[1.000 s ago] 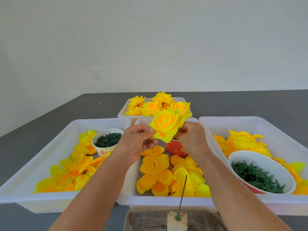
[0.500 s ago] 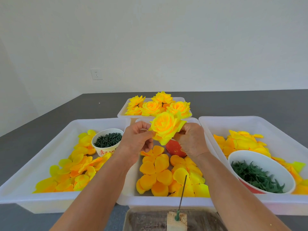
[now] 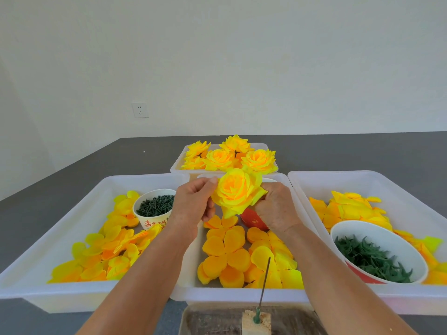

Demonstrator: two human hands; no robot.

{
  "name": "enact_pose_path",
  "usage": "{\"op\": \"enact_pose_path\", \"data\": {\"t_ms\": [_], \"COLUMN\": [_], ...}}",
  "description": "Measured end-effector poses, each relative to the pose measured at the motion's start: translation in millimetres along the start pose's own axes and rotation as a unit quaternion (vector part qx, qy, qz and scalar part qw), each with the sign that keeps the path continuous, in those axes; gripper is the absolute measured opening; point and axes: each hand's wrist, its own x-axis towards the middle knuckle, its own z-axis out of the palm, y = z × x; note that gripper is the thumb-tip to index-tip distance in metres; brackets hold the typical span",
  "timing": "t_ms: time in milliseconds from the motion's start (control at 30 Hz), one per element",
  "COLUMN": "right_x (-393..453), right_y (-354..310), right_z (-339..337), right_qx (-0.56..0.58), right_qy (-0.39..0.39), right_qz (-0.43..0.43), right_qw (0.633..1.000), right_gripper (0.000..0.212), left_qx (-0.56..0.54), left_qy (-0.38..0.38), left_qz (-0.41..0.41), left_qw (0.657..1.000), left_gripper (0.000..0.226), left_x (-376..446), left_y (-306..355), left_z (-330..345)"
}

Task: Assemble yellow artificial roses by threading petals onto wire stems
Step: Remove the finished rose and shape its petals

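Fingers of both hands, left (image 3: 193, 204) and right (image 3: 278, 209), pinch a finished-looking rose (image 3: 235, 192) between them, above the middle tray (image 3: 242, 294). Shaping seems the step; next, probably, setting it among the roses (image 3: 229, 155) just beyond.

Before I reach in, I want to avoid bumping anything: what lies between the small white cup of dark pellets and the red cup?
In the head view: the left hand, gripping the yellow fabric rose, and the tray walls.

Both forearms reached forward, raised; left hand (image 3: 193, 204) and right hand (image 3: 278, 206) faced each other, fingers curled, pinching
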Motion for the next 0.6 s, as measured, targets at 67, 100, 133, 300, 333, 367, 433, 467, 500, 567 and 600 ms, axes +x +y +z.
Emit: {"op": "enact_pose_path", "data": {"t_ms": [67, 100, 133, 300, 333, 367, 433, 467, 500, 567, 600], "right_x": [-0.6, -1.1, -0.9, -1.8, -2.4, -3.3, -4.2, -4.0, -4.2, -4.0, -3.9], "right_y": [-0.8, -0.4, -1.4, -0.9, -1.5, -0.8, -1.3, -1.3, -1.3, -2.2, -2.5], "right_z": [0.6, 0.9, 1.1, 0.7, 1.6, 2.2, 1.7, 1.9, 1.7, 1.8, 2.0], "right_qx": [0.002, -0.002, -0.008, 0.039, 0.024, 0.019, 0.017, 0.016, 0.013, 0.009, 0.007], "right_qy": [-0.008, -0.011, -0.013, -0.024, -0.022, -0.022, -0.019, -0.020, -0.022, -0.028, -0.030], "right_qz": [-0.004, -0.006, -0.005, 0.018, 0.009, 0.005, 0.008, 0.009, 0.010, 0.008, 0.009], "right_qw": [1.000, 1.000, 1.000, 0.999, 0.999, 1.000, 1.000, 1.000, 1.000, 1.000, 0.999], "right_gripper": [0.009, 0.009, 0.010, 0.012, 0.010, 0.009, 0.009, 0.009, 0.010, 0.013, 0.015], "left_qx": [0.002, 0.000, 0.000, 0.007, 0.002, 0.000, 0.003, 0.001, -0.003, -0.005, 0.000], "left_qy": [0.016, 0.020, 0.022, 0.030, 0.033, 0.033, 0.027, 0.024, 0.022, 0.016, 0.013], "left_qz": [0.008, 0.013, 0.021, 0.047, 0.043, 0.040, 0.035, 0.029, 0.024, 0.025, 0.031], "left_qw": [1.000, 1.000, 1.000, 0.998, 0.999, 0.999, 0.999, 0.999, 0.999, 1.000, 0.999], "left_gripper": [0.020, 0.019, 0.020, 0.021, 0.024, 0.026, 0.026, 0.023, 0.019, 0.016, 0.017], "left_x": [0.1, 0.3, 0.5, 0.5, 0.3, 0.2, 0.0, 0.4, 1.0, 2.1, 2.4], "left_y": [-1.1, -1.5, -1.7, -1.0, -1.0, -0.7, -0.8, -1.1, -1.3, -2.4, -2.8], "left_z": [-0.7, -1.0, -0.9, 0.9, 0.9, 1.0, 1.8, 2.3, 2.6, 2.3, 2.1]}}
